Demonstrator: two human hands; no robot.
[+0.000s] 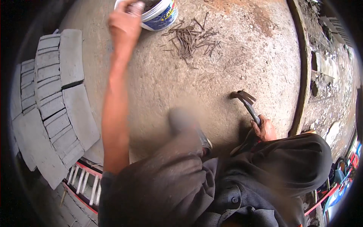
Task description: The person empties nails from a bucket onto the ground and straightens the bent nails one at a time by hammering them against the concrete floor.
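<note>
My left hand (125, 21) reaches out to the near-left rim of a white and blue plastic bucket (160, 20) at the top of the view. Its fingers are blurred, and whether they pinch anything cannot be told. Dark contents show inside the bucket. Beside it, a pile of rusty nails (187, 39) lies loose on the concrete floor (181, 79), with some nails bent. My right hand (265, 130) grips a claw hammer (249, 107) by its dark handle. The hammer's rusty head is low over the floor or resting on it; which of these is unclear.
Grey blocks (72, 56) are stacked along the left. A red-framed rack with pale slats (85, 181) sits below them. A raised edge (303, 68) runs down the right side, with a stained, rough surface (326, 107) beyond. Colourful items lie at lower right.
</note>
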